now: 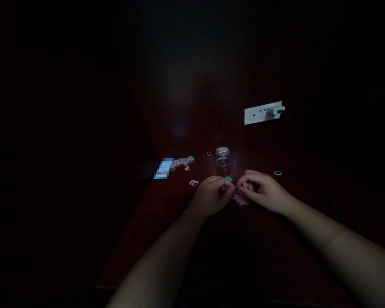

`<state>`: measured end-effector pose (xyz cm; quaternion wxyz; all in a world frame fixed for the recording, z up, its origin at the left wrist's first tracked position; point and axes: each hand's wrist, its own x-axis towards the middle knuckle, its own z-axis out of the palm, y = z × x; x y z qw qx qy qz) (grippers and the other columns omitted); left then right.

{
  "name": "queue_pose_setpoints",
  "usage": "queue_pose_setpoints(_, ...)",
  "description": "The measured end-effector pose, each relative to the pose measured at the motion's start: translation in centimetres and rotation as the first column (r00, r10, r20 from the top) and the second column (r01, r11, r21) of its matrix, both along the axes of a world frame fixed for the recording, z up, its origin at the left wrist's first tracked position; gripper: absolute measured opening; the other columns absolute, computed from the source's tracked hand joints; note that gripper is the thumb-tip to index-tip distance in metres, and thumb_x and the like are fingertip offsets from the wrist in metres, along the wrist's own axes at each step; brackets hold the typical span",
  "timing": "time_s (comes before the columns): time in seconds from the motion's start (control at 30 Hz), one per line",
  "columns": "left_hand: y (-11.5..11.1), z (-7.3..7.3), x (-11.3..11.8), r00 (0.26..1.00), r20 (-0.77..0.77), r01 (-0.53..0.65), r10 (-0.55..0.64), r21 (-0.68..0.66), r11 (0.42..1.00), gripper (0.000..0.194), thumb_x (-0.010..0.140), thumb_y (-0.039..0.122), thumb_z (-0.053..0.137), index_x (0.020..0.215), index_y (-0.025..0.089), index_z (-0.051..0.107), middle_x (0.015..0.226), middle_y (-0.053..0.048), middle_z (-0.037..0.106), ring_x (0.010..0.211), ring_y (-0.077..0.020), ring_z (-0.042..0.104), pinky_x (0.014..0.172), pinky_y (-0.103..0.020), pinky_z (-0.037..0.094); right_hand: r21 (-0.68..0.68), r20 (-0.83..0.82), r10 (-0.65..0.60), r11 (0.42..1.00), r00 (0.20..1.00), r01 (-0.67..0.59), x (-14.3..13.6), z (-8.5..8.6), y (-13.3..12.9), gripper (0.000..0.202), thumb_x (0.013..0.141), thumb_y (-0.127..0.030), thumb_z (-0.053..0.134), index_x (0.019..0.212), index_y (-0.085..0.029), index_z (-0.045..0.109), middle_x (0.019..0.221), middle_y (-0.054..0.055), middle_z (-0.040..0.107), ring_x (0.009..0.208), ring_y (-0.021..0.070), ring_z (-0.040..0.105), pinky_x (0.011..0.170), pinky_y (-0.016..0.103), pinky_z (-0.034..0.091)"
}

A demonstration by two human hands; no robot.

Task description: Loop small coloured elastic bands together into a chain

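My left hand [213,194] and my right hand [263,190] meet over the dark red table [154,222], fingertips pinched. Between them is a small thin item, too dim to name, which both hands seem to grip. Just below the fingertips lies a pile of pink bands [240,199]. Green bands [229,179] show behind the fingers, partly hidden. A clear jar [223,160] with a patterned lid stands upright beyond the hands. Two pale pink bands [193,182] lie left of my left hand.
A heap of mixed coloured bands [184,161] lies at the back left, beside a bright blurred rectangle [163,168]. One purple band [208,153] is left of the jar, and a blue band [277,173] lies at the right. A wall socket [263,113] holds a plug.
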<state>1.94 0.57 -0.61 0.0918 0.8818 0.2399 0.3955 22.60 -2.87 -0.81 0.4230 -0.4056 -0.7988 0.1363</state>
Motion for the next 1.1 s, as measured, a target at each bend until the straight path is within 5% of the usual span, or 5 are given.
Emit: queue_pose_setpoints(1.1, 0.01, -0.01, -0.11, 1.0, -0.014, -0.013, 0.013, 0.009, 1.0, 0.017, 0.091, 0.028, 0.054, 0.083, 0.019, 0.066, 0.075, -0.002, 0.066, 0.071, -0.0147, 0.059, 0.071, -0.029, 0.047, -0.019, 0.011, 0.014, 1.0, 1.0, -0.013, -0.03, 0.5, -0.39, 0.016, 0.092, -0.026, 0.055, 0.081, -0.017, 0.065, 0.069, 0.0, 0.051, 0.062, 0.013, 0.048, 0.057, 0.026, 0.039)
